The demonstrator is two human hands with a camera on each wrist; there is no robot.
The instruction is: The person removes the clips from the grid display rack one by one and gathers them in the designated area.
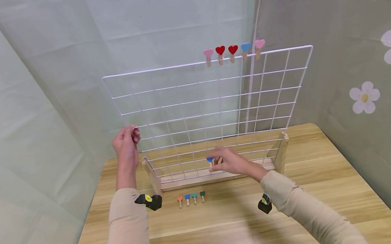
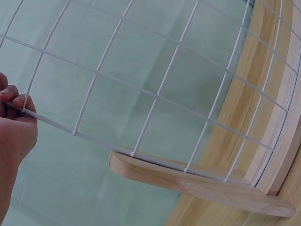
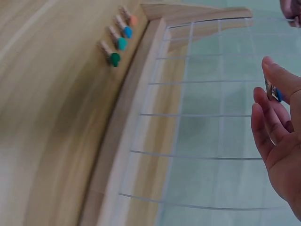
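**Clips go on the wire rack, one at a time**

Hands first. Our left hand (image 1: 125,141) is up at the left edge of the white wire rack (image 1: 212,107). Its fingers are curled tight around one thin wire, and the left wrist view shows that pinch close up (image 2: 16,103). Our right hand (image 1: 230,162) is low, just in front of the bottom rows of the rack. It pinches a small blue heart clip (image 1: 209,159) between thumb and fingers. In the right wrist view we see only a bit of blue (image 3: 278,95) peeking out past the fingers.

The rack stands upright in a wooden base (image 1: 202,176) on the wooden table (image 1: 231,224). Five heart clips (image 1: 233,51) already sit in a row on the top wire, toward the right: pink, red, red, blue, pink. Four more little clips (image 1: 190,198) lie flat on the table just in front of the base: orange, blue, teal, green.

We think the step now is to carry the blue clip up to the top wire. To do it well, we keep the left hand firm so the rack does not wobble or tip back. We squeeze the clip's tail so its mouth opens wide. We aim for a free spot beside the row, with the heart on top. We let go slowly, so the clip bites the wire and does not slip off.
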